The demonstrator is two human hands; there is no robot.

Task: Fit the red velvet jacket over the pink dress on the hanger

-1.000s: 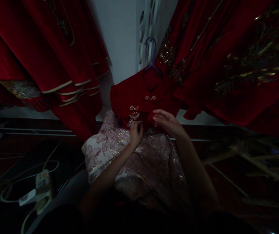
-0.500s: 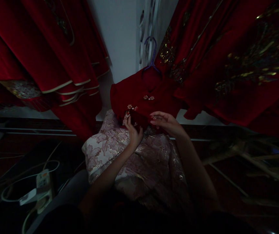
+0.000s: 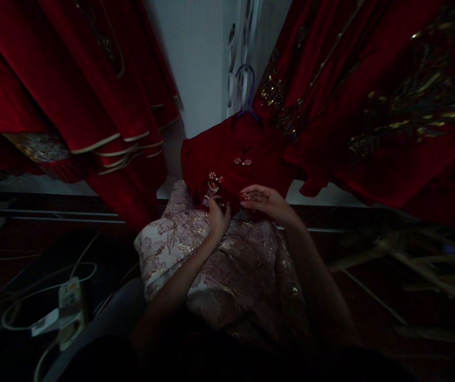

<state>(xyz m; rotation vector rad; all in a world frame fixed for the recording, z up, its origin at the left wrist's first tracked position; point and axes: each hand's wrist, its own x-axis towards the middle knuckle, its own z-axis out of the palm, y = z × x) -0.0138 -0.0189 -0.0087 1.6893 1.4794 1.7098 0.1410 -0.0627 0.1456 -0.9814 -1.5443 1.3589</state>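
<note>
Firstly, red garments: two groups, hanging at far left and far right; left group with pale-edged hems, right group with gold sequin work. Brocade cloth, one: pale pink, floral, metallic sheen, gathered into folds at near centre, beneath the forearms. Red top, one: centre, just beyond the brocade cloth; dark red, rounded neckline, short sleeve at left, lower front rumpled between the hands. Right hand: partly open, fingers bent towards the thumb at the top's lower front; whether anything is pinched, cannot tell. Left hand: half curled, fingertips at the lower end of the pendant ornament; firm grasp or light touch, cannot tell. Power strip: white, near left, cable attached. Hanger: purple, at the neckline, hook upward. Pendant ornament: beaded, tasselled, left front. Clasp ornament: pale, flower-ended, below the neckline.
</note>
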